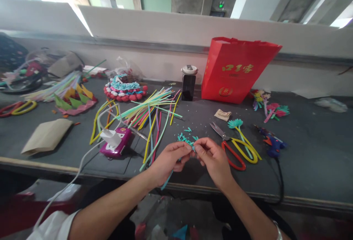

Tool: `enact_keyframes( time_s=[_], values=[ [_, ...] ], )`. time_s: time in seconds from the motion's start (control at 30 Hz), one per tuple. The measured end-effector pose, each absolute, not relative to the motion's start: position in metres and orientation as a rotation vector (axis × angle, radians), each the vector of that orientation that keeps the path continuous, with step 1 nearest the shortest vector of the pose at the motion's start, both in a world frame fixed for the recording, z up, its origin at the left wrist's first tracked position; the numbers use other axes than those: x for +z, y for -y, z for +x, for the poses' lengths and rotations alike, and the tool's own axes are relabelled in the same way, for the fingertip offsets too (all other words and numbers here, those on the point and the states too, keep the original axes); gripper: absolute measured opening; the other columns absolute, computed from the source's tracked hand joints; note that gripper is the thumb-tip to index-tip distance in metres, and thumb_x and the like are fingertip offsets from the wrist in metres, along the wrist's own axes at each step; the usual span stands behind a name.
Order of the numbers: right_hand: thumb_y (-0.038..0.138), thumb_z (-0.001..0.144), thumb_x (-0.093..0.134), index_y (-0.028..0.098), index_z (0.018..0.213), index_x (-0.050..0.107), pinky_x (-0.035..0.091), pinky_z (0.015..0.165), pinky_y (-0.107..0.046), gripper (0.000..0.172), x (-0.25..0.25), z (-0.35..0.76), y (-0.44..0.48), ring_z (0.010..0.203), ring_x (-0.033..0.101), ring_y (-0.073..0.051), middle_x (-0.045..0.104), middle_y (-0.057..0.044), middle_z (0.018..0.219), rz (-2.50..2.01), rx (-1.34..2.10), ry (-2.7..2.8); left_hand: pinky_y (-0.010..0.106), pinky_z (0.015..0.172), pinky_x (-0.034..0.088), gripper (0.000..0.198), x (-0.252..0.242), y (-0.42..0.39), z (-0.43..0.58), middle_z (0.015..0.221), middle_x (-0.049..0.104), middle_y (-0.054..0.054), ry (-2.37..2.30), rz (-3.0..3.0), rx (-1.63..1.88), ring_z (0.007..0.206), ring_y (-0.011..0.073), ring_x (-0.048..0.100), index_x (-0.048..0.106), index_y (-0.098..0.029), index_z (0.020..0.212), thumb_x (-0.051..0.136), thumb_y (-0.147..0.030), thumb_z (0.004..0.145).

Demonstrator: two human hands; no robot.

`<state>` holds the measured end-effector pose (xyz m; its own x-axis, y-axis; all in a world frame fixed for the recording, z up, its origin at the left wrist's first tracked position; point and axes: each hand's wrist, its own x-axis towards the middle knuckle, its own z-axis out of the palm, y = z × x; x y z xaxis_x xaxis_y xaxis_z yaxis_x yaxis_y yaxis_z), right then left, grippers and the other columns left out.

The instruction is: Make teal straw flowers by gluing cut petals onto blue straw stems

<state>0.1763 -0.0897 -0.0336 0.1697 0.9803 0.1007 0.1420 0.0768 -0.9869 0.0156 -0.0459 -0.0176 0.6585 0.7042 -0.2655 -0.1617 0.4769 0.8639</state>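
One blue stem [166, 182] between left hand [173, 157] and right hand [215, 159]

The hands are together at the front of the desk [311, 162], thumb and finger of each pinched, their tips meeting at the stem's upper end. The other end of the stem hangs below the left hand, by the desk's edge. Just beyond the fingertips lies a loose heap of small teal clippings [183, 137], with a few strays around it.

Near the right hand, scissors [225, 136] with one red and one yellow handle point away from the person. A teal flower [235, 123] lies beside them, its stem overlapping the yellow handle. Farther right is a blue glue gun [276, 146] on a black cord [280, 181].

To the left, a bundle of coloured sticks [154, 103] fans out near a purple power strip [118, 148] holding a white plug [111, 137]. Toward the back, a dark phone [188, 88] stands in front of a white-lidded cup [189, 70], left of an upright red bag [237, 72].
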Motion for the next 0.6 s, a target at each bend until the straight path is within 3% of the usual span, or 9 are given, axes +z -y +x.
enact_keyframes(
  time_s=[0.1, 0.33, 0.6],
  values=[
    [0.041, 0.087, 0.061, 0.019, 0.091, 0.06, 0.037, 0.045, -0.019, 0.023, -0.032, 0.184, 0.089, 0.05, 0.046, -0.008, 0.056, 0.004, 0.062, -1.238, 0.977, 1.042, 0.021, 0.043, 0.011, 0.025, -0.014, 0.037, 0.006, 0.055, 0.036, -0.007, -0.659, 1.059, 0.529, 0.044, 0.0034, 0.021, 0.064, -0.014, 0.082, 0.066, -0.039, 0.082],
    [0.036, 0.079, 0.071, 0.02, 0.085, 0.059, 0.034, 0.043, -0.018, 0.021, -0.014, 0.211, 0.084, 0.059, 0.051, -0.009, 0.065, -0.003, 0.089, -1.035, 0.91, 0.701, 0.021, 0.044, 0.013, 0.028, -0.004, 0.012, -0.012, 0.056, 0.034, -0.008, -0.878, 1.263, 0.711, 0.046, 0.0043, 0.024, 0.06, -0.015, 0.073, 0.072, -0.041, 0.074],
    [0.032, 0.07, 0.077, 0.019, 0.083, 0.061, 0.034, 0.041, -0.017, 0.025, -0.019, 0.235, 0.086, 0.058, 0.051, -0.008, 0.06, 0.001, 0.078, -1.058, 0.93, 0.564, 0.021, 0.052, 0.029, 0.022, -0.007, -0.021, -0.039, 0.059, 0.042, -0.006, -1.287, 1.693, 1.183, 0.054, 0.0083, 0.036, 0.06, -0.016, 0.074, 0.058, -0.037, 0.08]
  ],
)
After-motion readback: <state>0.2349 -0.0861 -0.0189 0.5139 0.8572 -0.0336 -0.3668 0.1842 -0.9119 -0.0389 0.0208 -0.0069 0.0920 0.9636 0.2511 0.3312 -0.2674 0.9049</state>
